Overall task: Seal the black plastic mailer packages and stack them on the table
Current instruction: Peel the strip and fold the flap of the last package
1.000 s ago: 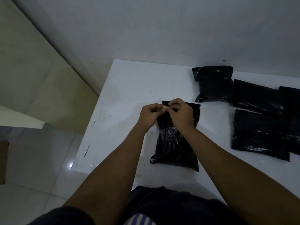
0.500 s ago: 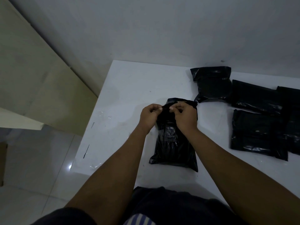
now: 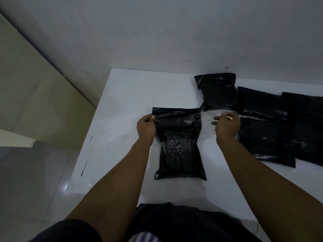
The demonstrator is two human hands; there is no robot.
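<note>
Black plastic mailer [image 3: 180, 145] lies flat mid-table [image 3: 122, 95]; the left hand [image 3: 146, 125] pinches its far left corner, thumb on top, probably to steady the flap for sealing; the right hand [image 3: 226, 124] hovers just beside it, too blurred to read its fingers; other mailers [image 3: 262, 102] lie to the right.

I found no text, label, brand or number that I could read on the black mailers [image 3: 178, 140] or the white table [image 3: 125, 95].
</note>
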